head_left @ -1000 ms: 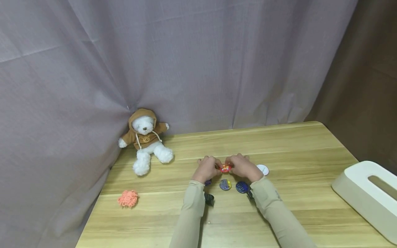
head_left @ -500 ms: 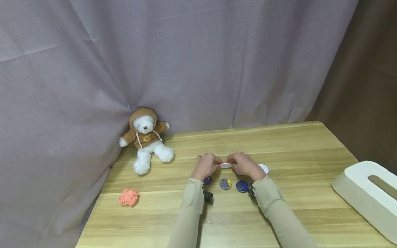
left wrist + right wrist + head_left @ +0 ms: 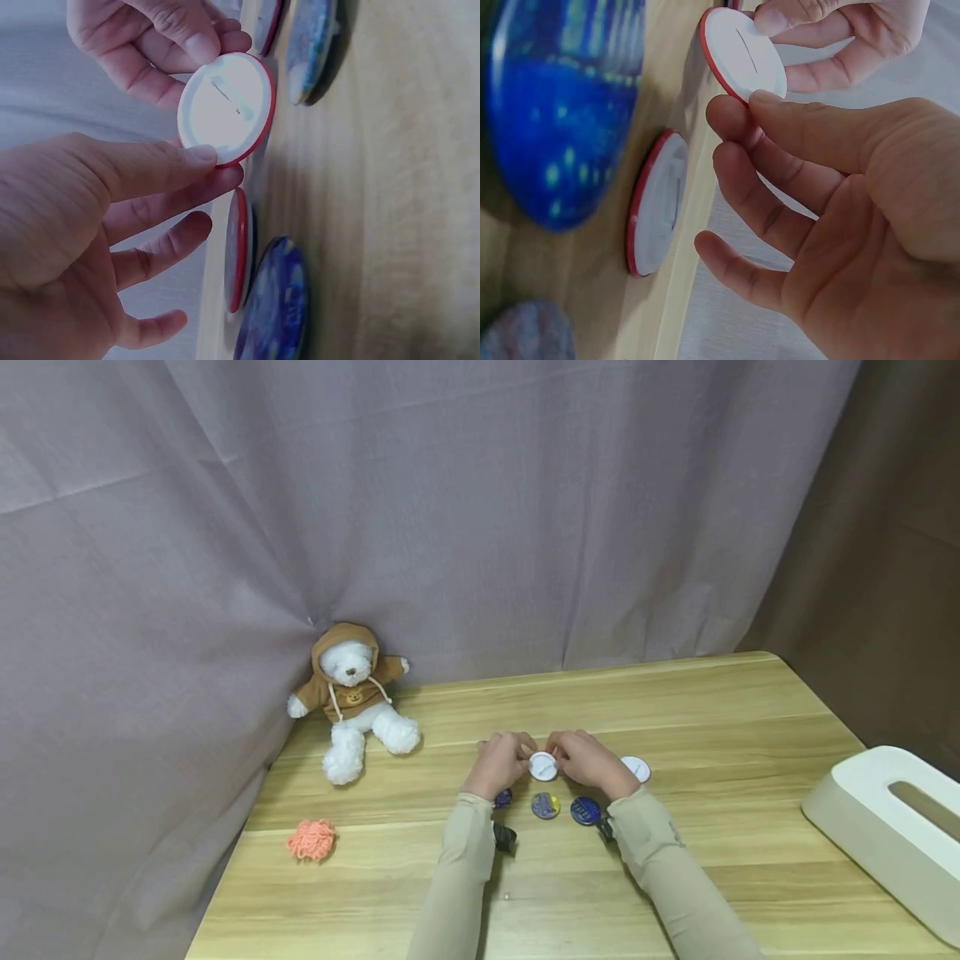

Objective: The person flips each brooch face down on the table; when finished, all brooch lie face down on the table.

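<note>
Between both hands is a round pin-back badge (image 3: 543, 766), its white back with the pin facing up and a red rim around it. My left hand (image 3: 501, 766) pinches one edge between thumb and index finger, the other fingers spread loosely in the left wrist view. On the opposite edge, the thumb and forefinger of my right hand (image 3: 832, 180) pinch the badge. Closer to me on the table lie a grey-and-yellow badge (image 3: 545, 806), a dark blue badge (image 3: 585, 811) and a purple badge (image 3: 502, 798) partly behind the left wrist.
Another red-rimmed badge (image 3: 637, 769) lies white side up beyond the right wrist. A teddy bear (image 3: 352, 702) in a brown hoodie sits at the back left, with a coral yarn bundle (image 3: 311, 840) in front. A white slotted box (image 3: 885, 835) stands at the right edge.
The held badge has been flipped: its red printed face showed a second ago, then it stood near edge-on, and now its white back faces up. Both hands have stayed nearly in place.
</note>
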The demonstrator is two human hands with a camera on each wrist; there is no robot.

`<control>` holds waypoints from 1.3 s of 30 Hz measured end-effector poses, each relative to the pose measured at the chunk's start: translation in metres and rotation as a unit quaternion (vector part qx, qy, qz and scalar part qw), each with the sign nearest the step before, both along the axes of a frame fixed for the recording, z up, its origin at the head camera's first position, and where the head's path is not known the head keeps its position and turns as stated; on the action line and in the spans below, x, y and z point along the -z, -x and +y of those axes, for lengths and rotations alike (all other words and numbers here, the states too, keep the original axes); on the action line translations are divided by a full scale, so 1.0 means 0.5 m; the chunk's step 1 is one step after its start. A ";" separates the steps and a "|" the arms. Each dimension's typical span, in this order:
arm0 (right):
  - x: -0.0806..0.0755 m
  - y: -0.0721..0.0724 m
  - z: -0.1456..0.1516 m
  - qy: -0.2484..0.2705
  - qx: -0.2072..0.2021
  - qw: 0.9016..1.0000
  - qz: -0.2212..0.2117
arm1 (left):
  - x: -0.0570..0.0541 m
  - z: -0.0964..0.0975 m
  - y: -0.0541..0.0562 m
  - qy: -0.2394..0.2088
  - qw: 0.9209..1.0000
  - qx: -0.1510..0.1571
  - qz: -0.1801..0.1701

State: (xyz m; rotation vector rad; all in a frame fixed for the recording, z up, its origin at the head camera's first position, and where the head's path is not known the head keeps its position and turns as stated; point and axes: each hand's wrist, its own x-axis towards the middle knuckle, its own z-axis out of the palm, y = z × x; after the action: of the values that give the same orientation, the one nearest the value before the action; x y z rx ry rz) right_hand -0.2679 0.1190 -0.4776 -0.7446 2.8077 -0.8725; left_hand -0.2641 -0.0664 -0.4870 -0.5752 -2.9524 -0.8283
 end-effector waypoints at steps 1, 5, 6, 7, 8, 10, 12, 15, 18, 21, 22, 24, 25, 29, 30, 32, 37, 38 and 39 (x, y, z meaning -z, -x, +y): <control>0.001 -0.001 -0.001 0.000 0.001 1.000 -0.002 | 0.002 0.000 0.000 0.001 1.000 -0.002 0.000; 0.003 -0.003 -0.006 -0.003 0.007 1.000 0.002 | 0.004 -0.001 0.002 0.012 1.000 -0.006 0.003; 0.003 -0.004 -0.007 -0.003 0.009 1.000 0.003 | 0.004 -0.001 0.003 0.016 1.000 -0.005 0.005; 0.004 -0.004 -0.008 -0.003 0.010 1.000 0.005 | 0.004 0.000 0.003 0.019 1.000 -0.003 0.006; 0.004 -0.004 -0.008 -0.003 0.009 1.000 0.007 | 0.004 0.001 0.004 0.024 1.000 -0.002 0.005; 0.006 -0.005 -0.008 -0.003 0.006 1.000 0.008 | 0.005 0.004 0.005 0.030 1.000 -0.001 0.003; 0.007 -0.006 -0.009 -0.007 0.005 1.000 0.009 | 0.007 0.008 0.005 0.037 0.999 -0.001 -0.001; 0.009 -0.008 -0.009 -0.014 0.006 1.000 0.014 | 0.010 0.014 0.004 0.042 0.999 -0.001 -0.007; 0.010 -0.010 -0.010 -0.026 0.014 0.999 0.015 | 0.010 0.018 0.003 0.042 0.999 0.000 -0.009; 0.009 -0.010 -0.011 -0.040 0.021 0.999 0.017 | 0.009 0.020 0.001 0.038 0.999 0.002 -0.014; 0.009 -0.009 -0.012 -0.044 0.022 0.999 0.020 | 0.009 0.020 0.000 0.037 0.999 0.002 -0.017; 0.010 -0.009 -0.012 -0.050 0.021 0.998 0.023 | 0.009 0.020 -0.001 0.035 0.999 0.003 -0.021; 0.010 -0.010 -0.012 -0.052 0.020 0.998 0.023 | 0.010 0.020 -0.001 0.036 0.999 0.004 -0.025; 0.012 -0.009 -0.014 -0.064 0.015 0.997 0.027 | 0.011 0.019 0.000 0.049 0.999 0.006 -0.023; 0.012 -0.008 -0.014 -0.069 0.013 0.997 0.033 | 0.011 0.019 0.001 0.053 0.998 0.007 -0.021; 0.013 -0.007 -0.016 -0.079 0.013 0.996 0.039 | 0.011 0.020 0.002 0.060 0.998 0.007 -0.014; 0.011 -0.001 -0.018 -0.089 0.010 0.995 0.043 | 0.006 0.021 0.005 0.065 0.998 0.005 -0.010; 0.010 0.000 -0.018 -0.089 0.010 0.995 0.043 | 0.006 0.021 0.005 0.065 0.998 0.004 -0.011; 0.009 0.001 -0.017 -0.089 0.012 0.995 0.043 | 0.005 0.020 0.005 0.063 0.998 0.003 -0.012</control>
State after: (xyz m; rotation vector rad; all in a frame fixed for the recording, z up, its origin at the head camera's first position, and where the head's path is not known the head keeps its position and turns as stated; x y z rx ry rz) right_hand -0.2684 0.1103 -0.4823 -0.7399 2.9248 -0.5950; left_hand -0.2666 -0.0562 -0.4896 -0.5850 -3.0433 -0.6567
